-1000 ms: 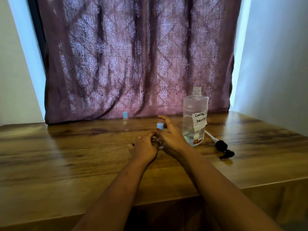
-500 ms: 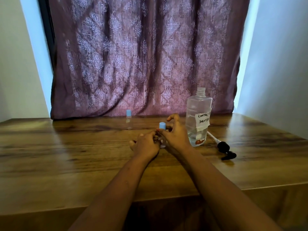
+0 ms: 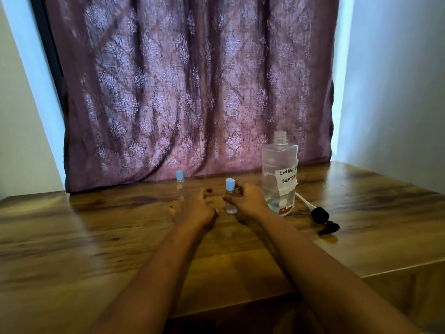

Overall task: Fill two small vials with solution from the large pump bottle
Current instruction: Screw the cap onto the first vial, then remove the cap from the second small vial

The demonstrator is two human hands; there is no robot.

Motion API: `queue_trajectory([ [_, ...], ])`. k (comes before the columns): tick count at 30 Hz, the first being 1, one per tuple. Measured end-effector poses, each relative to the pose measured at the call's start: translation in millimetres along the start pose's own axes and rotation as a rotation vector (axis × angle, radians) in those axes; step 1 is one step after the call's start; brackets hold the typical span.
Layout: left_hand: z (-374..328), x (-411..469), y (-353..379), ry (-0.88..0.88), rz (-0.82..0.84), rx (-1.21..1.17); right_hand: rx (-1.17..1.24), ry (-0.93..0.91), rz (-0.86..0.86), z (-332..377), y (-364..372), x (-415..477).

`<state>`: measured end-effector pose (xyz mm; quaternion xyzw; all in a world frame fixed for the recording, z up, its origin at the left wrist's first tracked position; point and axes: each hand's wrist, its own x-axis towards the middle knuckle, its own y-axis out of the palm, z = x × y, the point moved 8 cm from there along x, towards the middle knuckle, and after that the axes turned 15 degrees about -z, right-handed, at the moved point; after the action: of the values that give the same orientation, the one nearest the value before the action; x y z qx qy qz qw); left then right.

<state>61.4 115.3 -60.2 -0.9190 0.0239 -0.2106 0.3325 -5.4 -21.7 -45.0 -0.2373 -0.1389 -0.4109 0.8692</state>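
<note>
- Head view: right hand (image 3: 248,201) grips the near vial (image 3: 230,201), thumb on its front and fingers curled round the back, below the cap.
- Near vial stands upright on the wooden surface (image 3: 96,237), light blue cap (image 3: 230,184) on, clear body with clear liquid visible low in it; fill level hard to read.
- Left hand (image 3: 196,208) sits just left of the near vial with a small gap between them; fingers loosely curled, holding nothing.
- Far vial (image 3: 180,183) stands upright behind the left hand, close to the curtain, blue cap on; its lower part is blurred and partly hidden, so contents are unclear.
- Large pump bottle (image 3: 279,174) stands upright just right of the right hand, neck open with no pump fitted, clear liquid in the lower part.
- White taped label (image 3: 287,178) on the bottle, handwritten "CONTAC… SOLUTION", partly wrapping out of sight.
- Black pump head (image 3: 323,219) lies on its side on the surface right of the bottle, its white dip tube (image 3: 302,199) pointing back toward the bottle's base.
- Patterned mauve curtain (image 3: 192,92) hangs behind, its hem resting on the back edge of the surface.
- Both bare forearms reach in from the bottom edge.
</note>
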Motion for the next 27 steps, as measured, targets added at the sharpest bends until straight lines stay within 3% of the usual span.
queue_trajectory([
  [6, 38.2, 76.2, -39.4, -0.144, -0.238, -0.153, -0.079, 0.026, -0.131, 5.4, 14.9, 59.6],
  [17, 85.0, 102.9, -9.7, -0.316, -0.29, -0.156, -0.065, 0.216, -0.184, -48.9, 60.2, 100.2],
  [19, 89.2, 103.1, -8.3, -0.332, -0.297, -0.143, -0.169, 0.141, -0.196, -36.2, 60.4, 98.3],
  [21, 93.3, 102.9, -5.5, -0.349, -0.299, -0.163, -0.287, -0.071, -0.276, -5.3, 60.5, 92.9],
  [23, 98.1, 104.2, -6.8, -0.367, -0.316, -0.182, -0.243, -0.291, -0.302, 33.3, 71.5, 83.4],
  [27, 103.3, 109.7, -10.2, -0.339, -0.3, -0.094, -0.115, -0.338, 0.082, 62.8, 136.8, 72.8],
])
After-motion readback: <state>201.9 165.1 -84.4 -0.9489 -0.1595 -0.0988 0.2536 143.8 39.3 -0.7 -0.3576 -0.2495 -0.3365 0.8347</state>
